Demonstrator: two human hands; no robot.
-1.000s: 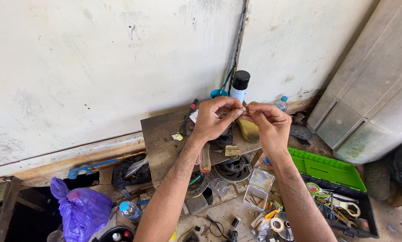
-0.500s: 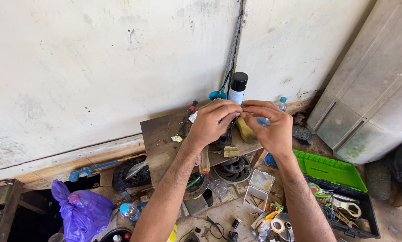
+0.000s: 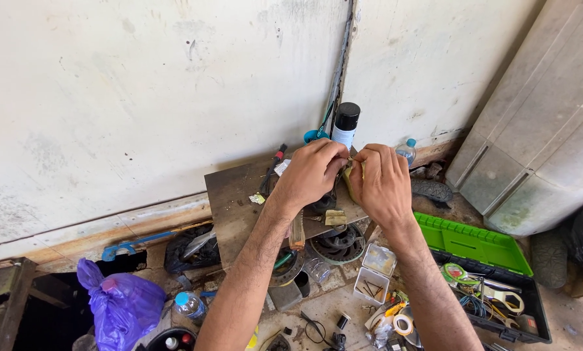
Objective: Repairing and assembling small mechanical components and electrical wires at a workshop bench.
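We see a small part [image 3: 350, 160] pinched where the fingertips of both hands meet; it is too small to name. Our left hand [image 3: 311, 174] and right hand [image 3: 383, 185] curl closed around it, knuckles up, held above a dark wooden board [image 3: 229, 195]. Just beyond the fingers a black-capped spray can [image 3: 345, 126] stands against the white wall [image 3: 142, 91]. A yellowish block [image 3: 350, 182] sits under the right fingers, partly hidden. Below the right wrist lies an open green-lidded toolbox [image 3: 476, 244]; a purple bag [image 3: 119, 302] sits well off past the left forearm.
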